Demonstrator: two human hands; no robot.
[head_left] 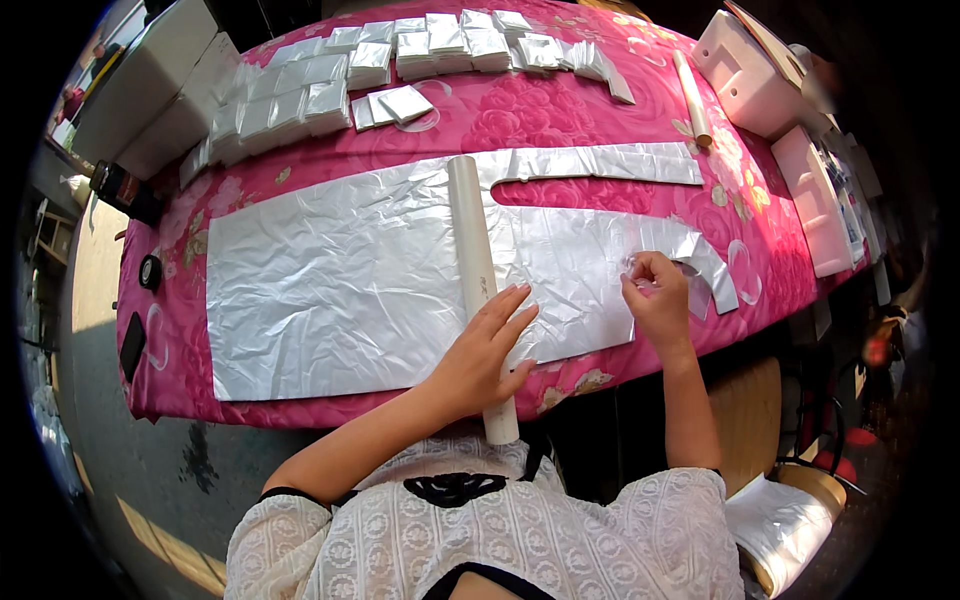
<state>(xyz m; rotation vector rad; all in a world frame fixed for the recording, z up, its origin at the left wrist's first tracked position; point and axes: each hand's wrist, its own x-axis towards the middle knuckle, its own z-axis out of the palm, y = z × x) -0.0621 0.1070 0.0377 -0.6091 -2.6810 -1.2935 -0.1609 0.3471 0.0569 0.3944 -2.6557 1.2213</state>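
A thin silvery-white plastic sheet [320, 290] lies spread across the table, wrinkled, with a long rounded cutout and two strips at its right end, shaped like an apron. Across its middle rests a pale cardboard tube [468, 220], its near end jutting past the table edge. My left hand [490, 345] lies on the tube's near half, fingers stretched out. Over the sheet's right part, my right hand [657, 295] is closed in a pinch on a crumpled, clear-looking bit of the plastic, beside the curled lower strip [705, 260]. The fingertips partly cover what they grip.
Several stacks of folded silvery packets [290, 95] line the far side of the pink floral tablecloth [520, 115]. Another tube [692, 98] lies far right, near white foam boxes [745, 75]. A dark jar [125, 192], a tape roll [150, 272] and a black phone [132, 346] sit left.
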